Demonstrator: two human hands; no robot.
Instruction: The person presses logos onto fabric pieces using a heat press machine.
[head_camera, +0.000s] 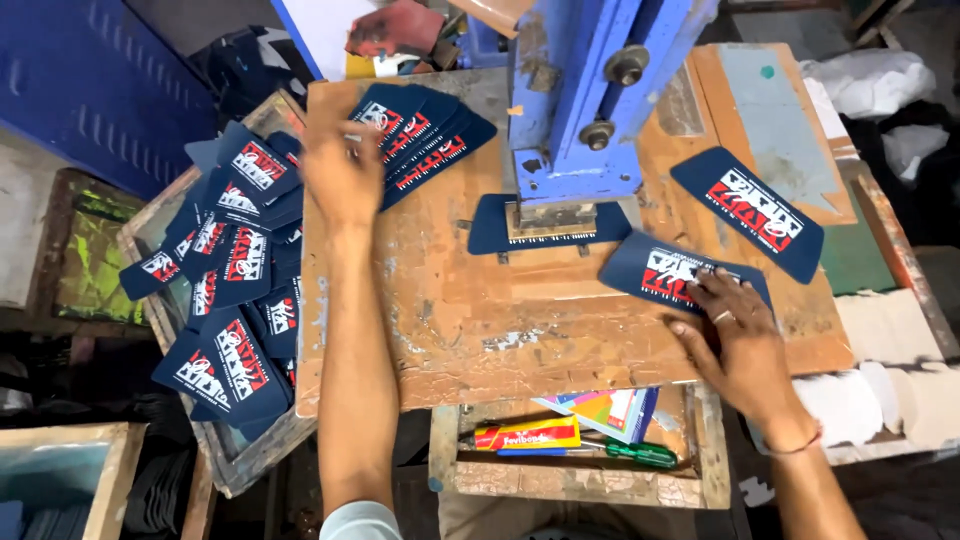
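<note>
My left hand (342, 176) reaches to the far left of the wooden board (450, 320) and rests on a fanned stack of dark blue printed cards (425, 135). With fingers spread, my right hand (730, 335) presses flat on a single blue card (665, 268) at the right. Another blue card (500, 225) lies under the foot of the blue press machine (575, 110). A further card (748, 200) lies loose at the far right of the board.
Several printed blue cards (235, 300) are heaped in a wooden tray on the left. Below the board, a small wooden tray (575, 480) holds a glue tube, a green-handled screwdriver and coloured papers. White rags (870, 80) lie at the upper right.
</note>
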